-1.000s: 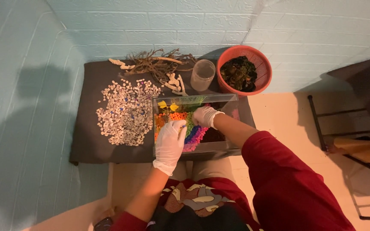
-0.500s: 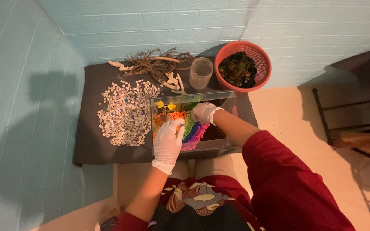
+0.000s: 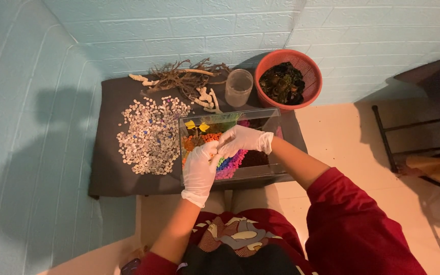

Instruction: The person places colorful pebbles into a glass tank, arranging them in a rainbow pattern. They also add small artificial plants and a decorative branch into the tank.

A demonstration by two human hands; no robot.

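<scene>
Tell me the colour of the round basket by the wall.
The basket is orange-red, seen clearly in the head view.

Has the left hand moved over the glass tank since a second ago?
Yes. The left hand has shifted away from the person, farther in over the tank's near rim, and now meets the right hand above the coloured gravel.

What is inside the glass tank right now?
The glass tank holds bands of coloured gravel, orange to purple, with two yellow pieces at the back. Both gloved hands, left and right, cover the middle, so the gravel beneath them is hidden.
</scene>
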